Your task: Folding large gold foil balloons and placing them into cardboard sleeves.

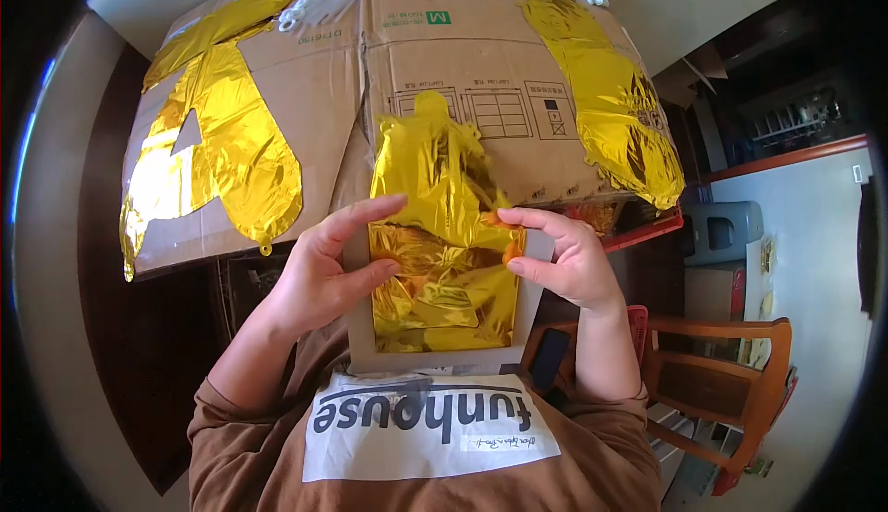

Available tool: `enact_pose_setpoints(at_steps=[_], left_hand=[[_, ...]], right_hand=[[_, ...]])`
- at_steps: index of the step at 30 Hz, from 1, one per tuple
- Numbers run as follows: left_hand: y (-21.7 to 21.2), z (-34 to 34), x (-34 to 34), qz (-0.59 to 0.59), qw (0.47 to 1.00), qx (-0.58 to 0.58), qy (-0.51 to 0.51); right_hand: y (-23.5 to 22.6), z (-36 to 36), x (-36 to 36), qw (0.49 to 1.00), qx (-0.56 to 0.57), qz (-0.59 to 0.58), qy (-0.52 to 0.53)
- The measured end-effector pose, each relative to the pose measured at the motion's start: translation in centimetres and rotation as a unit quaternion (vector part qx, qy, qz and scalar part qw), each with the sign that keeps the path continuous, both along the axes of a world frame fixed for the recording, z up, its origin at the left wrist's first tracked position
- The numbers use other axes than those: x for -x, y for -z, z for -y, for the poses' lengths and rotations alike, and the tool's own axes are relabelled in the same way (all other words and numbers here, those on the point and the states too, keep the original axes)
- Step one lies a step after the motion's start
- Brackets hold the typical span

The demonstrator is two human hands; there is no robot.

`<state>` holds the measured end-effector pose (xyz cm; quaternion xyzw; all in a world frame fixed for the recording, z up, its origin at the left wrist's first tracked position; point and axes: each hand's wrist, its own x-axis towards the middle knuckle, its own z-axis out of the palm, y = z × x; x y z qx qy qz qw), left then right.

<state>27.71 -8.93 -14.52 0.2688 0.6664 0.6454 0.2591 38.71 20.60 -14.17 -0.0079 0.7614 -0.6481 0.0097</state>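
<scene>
A crinkled gold foil balloon (439, 174), flat and uninflated, hangs over the edge of the cardboard in front of me. Its lower part overlaps a shallow grey box (527, 318) near my lap, with more shiny gold foil (444, 313) inside. At the left rim, my left hand (338, 258) has thumb and forefinger spread, the thumb touching the foil's edge. Opposite it, my right hand (573, 258) keeps forefinger and thumb apart, the fingertips against the foil's right side.
A large cardboard box (351, 77) forms the surface ahead. A gold A-shaped foil balloon (217, 142) lies at its left, another gold foil balloon (610, 96) at its right. A dark phone (550, 359) lies beside my right elbow. A wooden chair (721, 373) stands to the right.
</scene>
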Motion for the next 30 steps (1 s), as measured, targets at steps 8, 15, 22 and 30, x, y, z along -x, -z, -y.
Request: enact_pose_setpoints(at_steps=[8, 15, 22, 30], left_hand=[[-3.0, 0.3, -0.9, 0.21, 0.977, -0.005, -0.023], [-2.0, 0.6, -0.8, 0.283, 0.959, -0.016, 0.01], [-1.5, 1.1, -0.9, 0.241, 0.97, 0.003, 0.01], [-0.7, 1.8, -1.2, 0.151, 0.982, 0.107, 0.022]], right_hand=[[-0.8, 0.8, -2.8, 0.998, -0.042, -0.023, 0.036], [0.3, 0.8, -3.6, 0.988, 0.142, -0.001, 0.058], [0.2, 0.7, -2.5, 0.994, 0.089, -0.015, -0.056], [0.4, 1.2, -4.0, 0.986, 0.109, 0.127, 0.008]])
